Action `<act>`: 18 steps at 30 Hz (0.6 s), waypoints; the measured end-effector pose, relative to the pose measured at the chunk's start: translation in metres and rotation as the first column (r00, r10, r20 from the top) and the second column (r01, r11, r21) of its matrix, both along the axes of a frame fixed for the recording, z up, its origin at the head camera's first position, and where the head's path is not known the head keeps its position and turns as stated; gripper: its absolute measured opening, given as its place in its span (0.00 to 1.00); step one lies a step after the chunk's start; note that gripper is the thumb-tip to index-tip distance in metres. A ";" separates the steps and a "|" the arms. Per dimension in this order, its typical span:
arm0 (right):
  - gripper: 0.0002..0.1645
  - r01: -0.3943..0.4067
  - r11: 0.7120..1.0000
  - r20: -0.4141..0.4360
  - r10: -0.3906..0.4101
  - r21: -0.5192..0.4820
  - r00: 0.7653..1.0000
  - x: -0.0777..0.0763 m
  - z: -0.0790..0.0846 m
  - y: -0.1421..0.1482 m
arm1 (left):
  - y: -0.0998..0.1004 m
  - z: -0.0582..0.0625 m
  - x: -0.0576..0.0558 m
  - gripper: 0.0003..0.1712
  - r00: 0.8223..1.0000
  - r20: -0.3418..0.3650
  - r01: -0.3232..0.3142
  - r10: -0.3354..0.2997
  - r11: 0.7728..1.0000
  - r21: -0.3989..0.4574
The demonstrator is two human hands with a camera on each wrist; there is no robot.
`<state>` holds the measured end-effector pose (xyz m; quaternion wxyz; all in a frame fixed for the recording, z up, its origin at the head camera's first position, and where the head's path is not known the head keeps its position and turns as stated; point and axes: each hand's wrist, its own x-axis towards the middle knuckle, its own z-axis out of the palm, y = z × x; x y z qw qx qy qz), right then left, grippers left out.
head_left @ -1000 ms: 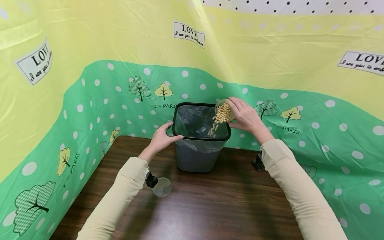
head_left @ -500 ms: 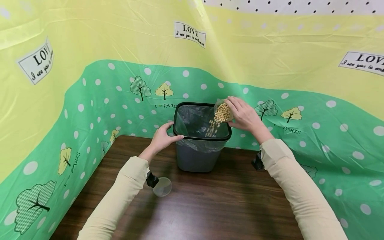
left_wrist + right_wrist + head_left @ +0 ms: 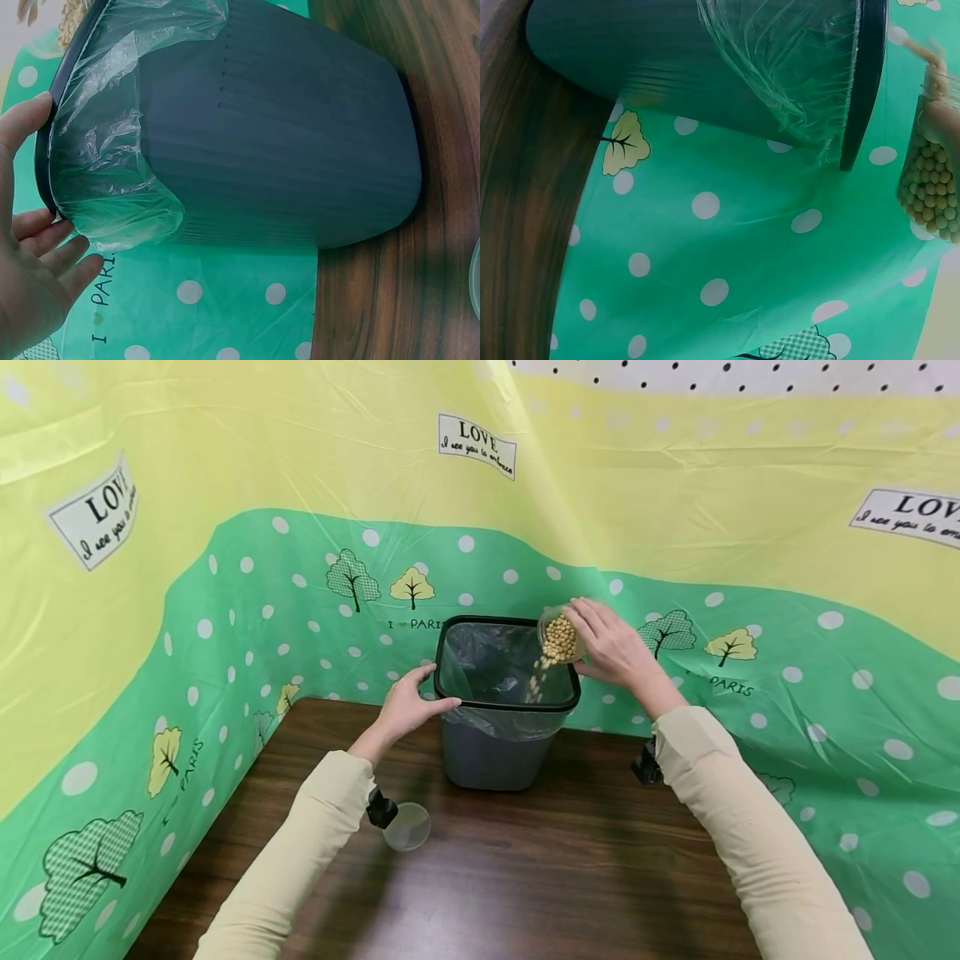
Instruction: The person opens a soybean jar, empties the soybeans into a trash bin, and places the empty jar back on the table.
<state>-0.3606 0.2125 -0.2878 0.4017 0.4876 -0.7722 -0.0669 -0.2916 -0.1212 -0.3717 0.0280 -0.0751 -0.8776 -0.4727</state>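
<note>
A dark grey trash can (image 3: 495,756) with a black rim and a clear plastic liner (image 3: 105,150) stands upright on the table. At its near left corner my left hand (image 3: 403,706) holds the rim, thumb on the front edge and fingers on the left side. My right hand (image 3: 613,647) grips a clear jar (image 3: 930,187) tilted over the can's right side. Soybeans (image 3: 559,639) fill much of the jar, and some stream from its mouth into the can. The can's bottom is hidden from the head view.
A clear round lid (image 3: 407,828) lies on the dark wooden table (image 3: 510,877), near the left wrist camera (image 3: 381,808). Behind the can and along the left hangs a green and yellow printed curtain (image 3: 337,652).
Soybeans keep falling from the jar; the falling stream spread wider half a second ago and is narrower now. Both hands and the trash can stay nearly in place.
</note>
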 end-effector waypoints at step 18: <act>0.58 0.065 0.998 -0.001 -0.065 0.013 0.998 0.003 -0.003 -0.008 | 0.001 0.001 0.002 0.48 1.000 0.000 -0.001 0.001 1.000 0.001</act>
